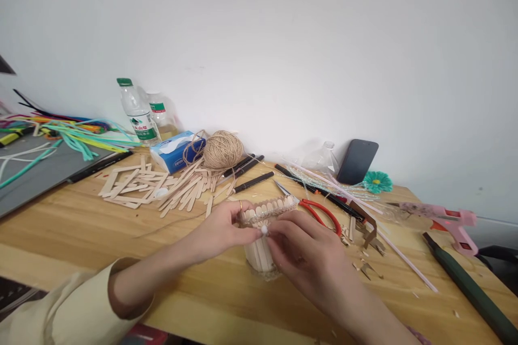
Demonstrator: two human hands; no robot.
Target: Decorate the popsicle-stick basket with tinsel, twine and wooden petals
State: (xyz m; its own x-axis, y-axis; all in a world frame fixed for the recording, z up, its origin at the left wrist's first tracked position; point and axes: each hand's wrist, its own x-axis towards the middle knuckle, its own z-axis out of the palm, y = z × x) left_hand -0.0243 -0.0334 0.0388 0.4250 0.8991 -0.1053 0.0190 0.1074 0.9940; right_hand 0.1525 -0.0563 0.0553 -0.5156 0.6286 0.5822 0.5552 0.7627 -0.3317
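A small cup-shaped holder (259, 252) built from upright popsicle sticks stands on the wooden table (81, 237) in front of me. My left hand (220, 229) grips its left side near the rim, fingers curled round it. My right hand (301, 253) covers its right side, and its fingertips pinch a small white bead (264, 230) against the front of the rim. A strip of lace-like trim (269, 207) runs along the top of the holder.
Loose popsicle sticks (162, 186), a ball of twine (222, 149), a tissue pack (176, 152), two bottles (137, 113), black pens (253, 182), red-handled pliers (324, 215), a phone (357, 161), a pink glue gun (441, 218) and coloured pipe cleaners (68, 135) lie about.
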